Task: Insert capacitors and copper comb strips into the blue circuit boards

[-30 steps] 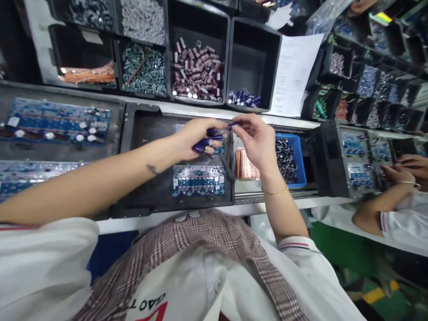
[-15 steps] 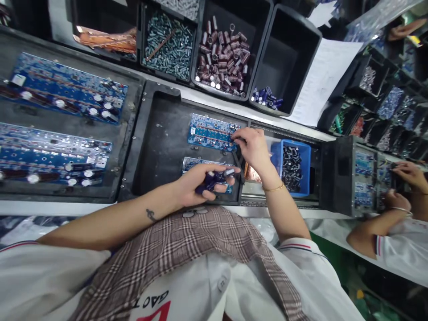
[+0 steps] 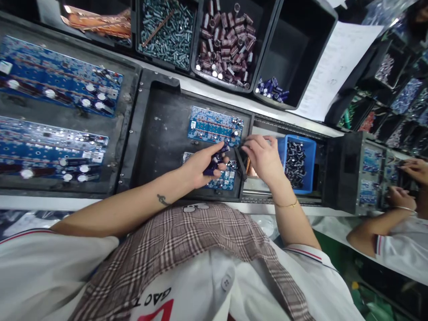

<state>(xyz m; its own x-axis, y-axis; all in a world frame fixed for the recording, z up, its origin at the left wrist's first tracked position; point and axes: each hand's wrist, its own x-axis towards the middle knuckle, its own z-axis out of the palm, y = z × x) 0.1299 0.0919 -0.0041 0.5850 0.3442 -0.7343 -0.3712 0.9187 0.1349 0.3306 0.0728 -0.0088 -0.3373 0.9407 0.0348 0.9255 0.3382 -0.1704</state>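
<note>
Your left hand (image 3: 203, 165), just left of the frame's centre, is curled loosely around a small clutch of dark blue capacitors (image 3: 216, 161); the fingers are half closed, with the index finger stretched out toward the upper small board (image 3: 214, 127). Your right hand (image 3: 264, 157), just right of centre, has its fingertips drawn together at the right edge of the black tray (image 3: 157, 129). Whether one capacitor is pinched there cannot be told, as the fingers hide the spot.

The capacitors are light, stiff little cans with a smooth sleeve, so they will likely slip or roll if your palm opens. Their thin wire legs probably bend easily. Take each one by the body, between thumb and forefinger, and keep pressure off the legs.

The two small blue boards lie in the right part of the tray, the upper one just above your left fingertips and the lower small board (image 3: 224, 177) partly under your hand. They are stiff, thin and already studded with parts, so hold them by the edges only.

More blue capacitors lie in the black bin (image 3: 272, 89) at upper centre-right, beside the bin of maroon capacitors (image 3: 224, 44). A blue box (image 3: 296, 162) sits just right of your right hand. Another person's hands (image 3: 406, 178) work at the far right edge.
</note>
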